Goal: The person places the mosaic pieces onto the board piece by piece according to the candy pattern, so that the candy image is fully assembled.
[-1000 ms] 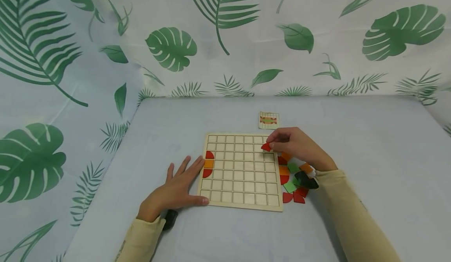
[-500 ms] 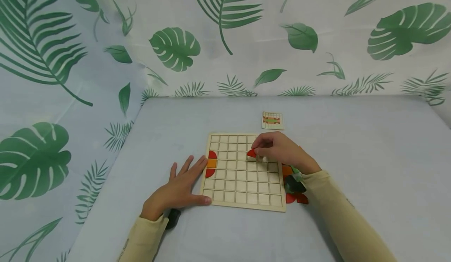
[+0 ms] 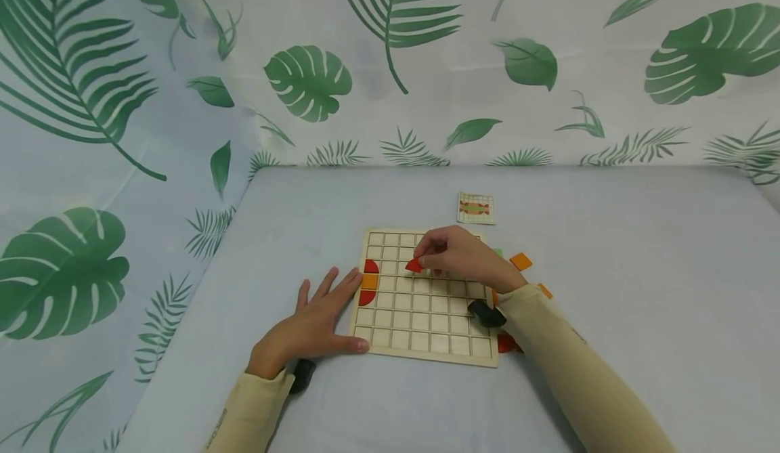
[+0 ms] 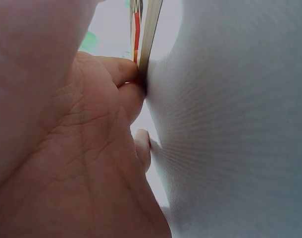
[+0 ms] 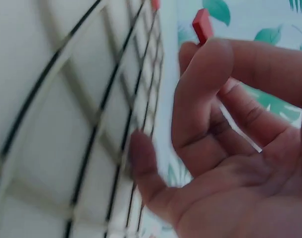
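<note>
A square wooden grid board (image 3: 426, 355) lies flat on the table. Along its left edge sit a red quarter-circle tile (image 3: 371, 266), an orange square tile (image 3: 370, 282) and a second red quarter-circle tile (image 3: 367, 297), stacked in one column. My left hand (image 3: 311, 324) rests at the board's left side, fingers spread, with fingertips and thumb right at the edge. Between thumb and fingertips my right hand (image 3: 457, 256) pinches another red tile (image 3: 414, 265) over the upper middle of the grid. In the right wrist view that red tile (image 5: 202, 26) pokes out past the fingertips, above the board's surface.
A small pattern card (image 3: 477, 208) lies behind the board. To the right are orange tiles (image 3: 521, 261), a green tile (image 3: 498, 252) and red tiles (image 3: 507, 343), partly covered by the right forearm. Leaf-printed cloth (image 3: 426, 67) hangs behind the table.
My right hand has carried the red tile leftward across the board, from its upper right to its upper middle. The left hand keeps its place at the board's edge.
</note>
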`<state>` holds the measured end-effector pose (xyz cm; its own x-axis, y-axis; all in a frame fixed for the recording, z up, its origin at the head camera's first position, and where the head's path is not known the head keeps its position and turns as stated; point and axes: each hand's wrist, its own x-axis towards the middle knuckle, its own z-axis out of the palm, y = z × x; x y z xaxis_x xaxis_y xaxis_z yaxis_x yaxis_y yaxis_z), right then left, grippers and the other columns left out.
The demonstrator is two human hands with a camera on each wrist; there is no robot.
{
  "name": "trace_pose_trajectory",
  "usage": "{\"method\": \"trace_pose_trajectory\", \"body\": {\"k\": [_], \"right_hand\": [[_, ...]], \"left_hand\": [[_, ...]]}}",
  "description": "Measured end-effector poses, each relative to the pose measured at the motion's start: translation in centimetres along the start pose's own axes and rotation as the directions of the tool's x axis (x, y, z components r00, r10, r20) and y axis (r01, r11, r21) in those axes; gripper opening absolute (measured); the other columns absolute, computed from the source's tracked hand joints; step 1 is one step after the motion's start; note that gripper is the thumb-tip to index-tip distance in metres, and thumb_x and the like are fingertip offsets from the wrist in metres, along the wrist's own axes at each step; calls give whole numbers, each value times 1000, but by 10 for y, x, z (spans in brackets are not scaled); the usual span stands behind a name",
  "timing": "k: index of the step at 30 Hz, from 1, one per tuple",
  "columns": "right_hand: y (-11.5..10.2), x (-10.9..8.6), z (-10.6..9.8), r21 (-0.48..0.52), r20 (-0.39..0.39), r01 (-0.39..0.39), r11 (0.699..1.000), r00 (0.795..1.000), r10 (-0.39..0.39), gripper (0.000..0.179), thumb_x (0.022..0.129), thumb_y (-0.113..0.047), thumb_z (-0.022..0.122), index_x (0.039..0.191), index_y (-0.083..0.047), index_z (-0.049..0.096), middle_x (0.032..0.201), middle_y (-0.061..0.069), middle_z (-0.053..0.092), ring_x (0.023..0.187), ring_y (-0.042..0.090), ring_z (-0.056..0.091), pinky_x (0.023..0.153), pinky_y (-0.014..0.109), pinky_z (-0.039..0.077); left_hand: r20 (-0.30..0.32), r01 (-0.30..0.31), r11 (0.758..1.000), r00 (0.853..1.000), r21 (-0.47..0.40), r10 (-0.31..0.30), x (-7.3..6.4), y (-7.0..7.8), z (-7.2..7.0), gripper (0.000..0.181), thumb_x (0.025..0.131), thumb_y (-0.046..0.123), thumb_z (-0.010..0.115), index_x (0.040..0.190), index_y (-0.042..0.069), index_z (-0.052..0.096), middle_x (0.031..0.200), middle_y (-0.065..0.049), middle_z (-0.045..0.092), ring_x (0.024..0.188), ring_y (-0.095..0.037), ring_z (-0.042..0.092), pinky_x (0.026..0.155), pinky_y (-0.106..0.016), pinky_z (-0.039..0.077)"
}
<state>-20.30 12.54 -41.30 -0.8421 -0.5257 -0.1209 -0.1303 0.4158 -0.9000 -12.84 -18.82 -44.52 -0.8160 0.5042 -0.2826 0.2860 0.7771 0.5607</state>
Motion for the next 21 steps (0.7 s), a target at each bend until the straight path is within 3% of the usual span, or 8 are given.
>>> {"method": "trace_pose_trajectory", "body": {"k": [7, 14, 21], "right_hand": [[-11, 16, 7, -54, 10, -28, 998, 1000, 29, 7, 100, -9, 72, 101, -5, 77, 93, 3, 74, 82, 22, 62, 77, 36, 52], [-18, 25, 13, -66, 41, -36, 997, 998, 38, 6, 99, -4, 70, 98, -2, 76, 88, 7, 72, 74, 22, 61, 71, 37, 53], [-25, 34, 23, -109, 2, -69, 992, 998, 69, 6, 97, -3, 71, 94, -2, 76, 84, 5, 70, 72, 20, 56, 68, 32, 47]], "left_hand": [[3, 18, 1000, 1000, 2, -18, 0, 1, 0, 117, 88, 56, 85, 174, 17, 17, 179, 1, 12, 164, -30, -7, 122, -66, -15], [6, 27, 1000, 1000, 6, -27, 0, 2, 1, 117, 87, 55, 86, 174, 18, 17, 179, 2, 12, 164, -30, -7, 122, -66, -15], [0, 18, 1000, 1000, 18, -18, 1, 1, 1, 117, 87, 56, 86, 174, 17, 17, 179, 0, 13, 164, -31, -7, 122, -67, -15]]}}
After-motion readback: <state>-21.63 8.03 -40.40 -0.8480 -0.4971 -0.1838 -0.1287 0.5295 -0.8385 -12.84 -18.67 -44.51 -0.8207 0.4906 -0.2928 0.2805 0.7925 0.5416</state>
